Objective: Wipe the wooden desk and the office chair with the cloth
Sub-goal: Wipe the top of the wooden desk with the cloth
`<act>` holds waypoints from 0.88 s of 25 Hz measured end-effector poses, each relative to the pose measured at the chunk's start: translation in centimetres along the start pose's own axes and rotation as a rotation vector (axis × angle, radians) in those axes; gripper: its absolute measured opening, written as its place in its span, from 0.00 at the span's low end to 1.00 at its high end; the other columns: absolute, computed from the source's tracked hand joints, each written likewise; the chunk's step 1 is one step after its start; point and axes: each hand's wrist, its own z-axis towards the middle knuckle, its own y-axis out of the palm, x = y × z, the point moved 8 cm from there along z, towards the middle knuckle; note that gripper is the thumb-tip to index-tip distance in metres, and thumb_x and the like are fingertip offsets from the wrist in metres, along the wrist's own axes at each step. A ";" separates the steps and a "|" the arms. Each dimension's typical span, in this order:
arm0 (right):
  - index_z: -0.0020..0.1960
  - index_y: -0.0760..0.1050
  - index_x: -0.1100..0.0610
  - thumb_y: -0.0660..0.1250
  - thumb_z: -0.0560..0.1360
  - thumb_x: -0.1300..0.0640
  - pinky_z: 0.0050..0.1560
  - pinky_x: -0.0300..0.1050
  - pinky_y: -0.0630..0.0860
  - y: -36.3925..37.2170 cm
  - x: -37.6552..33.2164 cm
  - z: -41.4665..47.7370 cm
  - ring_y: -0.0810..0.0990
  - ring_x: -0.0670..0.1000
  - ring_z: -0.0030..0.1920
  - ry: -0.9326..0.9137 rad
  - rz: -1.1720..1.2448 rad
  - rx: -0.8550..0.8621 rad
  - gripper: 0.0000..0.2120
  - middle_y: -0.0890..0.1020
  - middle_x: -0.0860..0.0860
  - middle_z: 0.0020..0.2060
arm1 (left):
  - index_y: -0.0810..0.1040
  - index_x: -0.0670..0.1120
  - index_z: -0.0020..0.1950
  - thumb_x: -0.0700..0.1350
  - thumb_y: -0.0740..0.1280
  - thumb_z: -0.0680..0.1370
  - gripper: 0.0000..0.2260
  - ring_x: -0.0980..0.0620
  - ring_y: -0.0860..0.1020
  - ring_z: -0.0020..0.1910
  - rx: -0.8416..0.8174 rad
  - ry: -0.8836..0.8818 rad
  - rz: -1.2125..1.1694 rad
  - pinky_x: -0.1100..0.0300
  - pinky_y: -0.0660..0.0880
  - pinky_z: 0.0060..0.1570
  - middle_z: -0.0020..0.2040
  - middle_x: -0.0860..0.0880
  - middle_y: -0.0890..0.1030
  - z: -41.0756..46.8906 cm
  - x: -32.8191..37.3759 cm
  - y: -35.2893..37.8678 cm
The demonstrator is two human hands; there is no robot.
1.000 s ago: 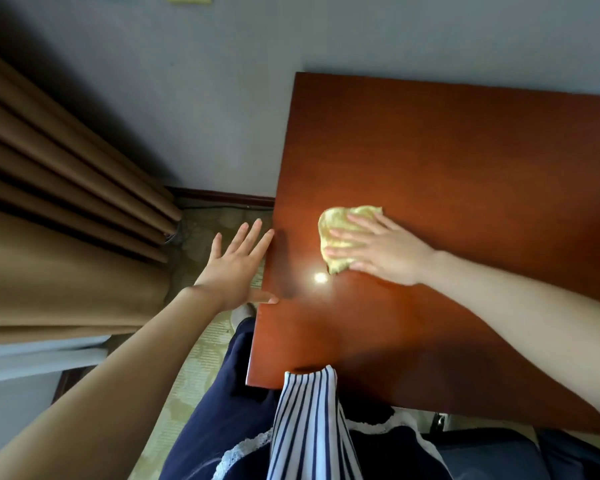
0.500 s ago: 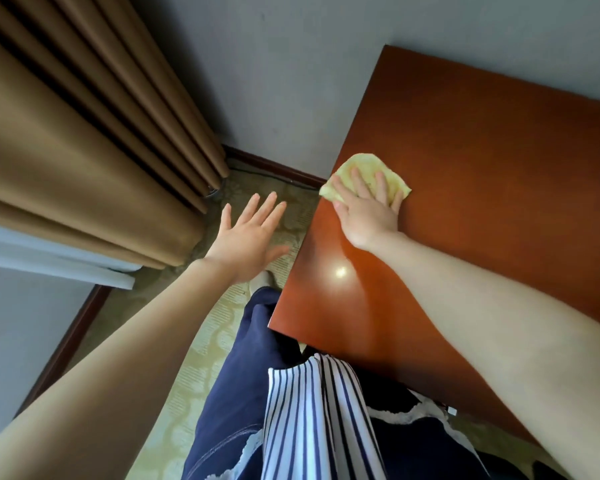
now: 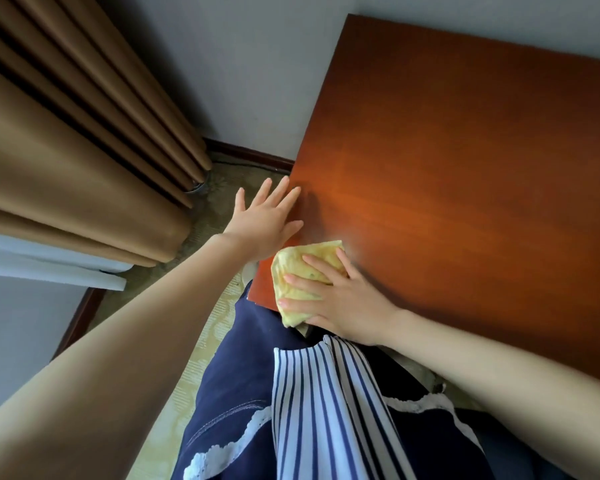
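Observation:
A reddish-brown wooden desk (image 3: 465, 168) fills the right of the head view. A folded yellow cloth (image 3: 300, 268) lies on its near left corner and overhangs the front edge a little. My right hand (image 3: 340, 299) presses flat on the cloth with straight, spread fingers. My left hand (image 3: 264, 223) is spread flat beside the desk's left edge, its fingertips and thumb touching that edge. The office chair is not in view.
Brown curtains (image 3: 77, 140) hang at the left, close to the desk's left side. A grey wall (image 3: 257, 64) with a dark baseboard (image 3: 250, 155) runs behind. Patterned carpet (image 3: 205, 327) lies between the curtains and the desk. My dark skirt and striped top are below.
My right hand has dragged the cloth from farther up the desk's left edge down to the near left corner. My left hand has moved right, onto the desk's edge.

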 end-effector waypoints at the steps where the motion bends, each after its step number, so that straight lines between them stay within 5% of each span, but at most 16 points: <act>1: 0.71 0.60 0.35 0.55 0.79 0.41 0.71 0.69 0.44 0.2 0.5 -1.4 0.47 0.56 0.76 0.011 -0.012 0.001 0.21 0.57 0.41 0.75 | 0.44 0.53 0.78 0.57 0.51 0.81 0.28 0.50 0.39 0.76 -0.016 0.024 0.023 0.40 0.38 0.71 0.78 0.53 0.41 0.4 0.9 0.1; 7: 0.72 0.60 0.35 0.46 0.79 0.40 0.72 0.67 0.48 2.1 4.8 -11.1 0.49 0.56 0.76 0.211 0.010 0.005 0.22 0.58 0.41 0.74 | 0.42 0.51 0.78 0.61 0.54 0.79 0.33 0.50 0.38 0.76 -0.108 0.102 0.128 0.41 0.40 0.72 0.78 0.52 0.39 3.2 5.1 0.5; 15: 0.71 0.61 0.36 0.45 0.78 0.39 0.72 0.62 0.55 1.6 12.4 -17.7 0.54 0.55 0.75 0.528 0.015 0.010 0.22 0.62 0.42 0.73 | 0.38 0.48 0.77 0.68 0.60 0.73 0.45 0.47 0.35 0.76 -0.160 0.177 0.256 0.40 0.41 0.72 0.77 0.49 0.35 6.6 8.9 0.0; 22: 0.70 0.38 0.29 0.38 0.76 0.36 0.72 0.62 0.39 -0.1 24.0 -15.2 0.36 0.49 0.76 0.860 0.203 0.024 0.23 0.44 0.38 0.76 | 0.31 0.47 0.76 0.73 0.67 0.62 0.60 0.43 0.33 0.75 -0.245 0.188 0.390 0.38 0.41 0.71 0.75 0.44 0.31 10.0 10.2 -1.1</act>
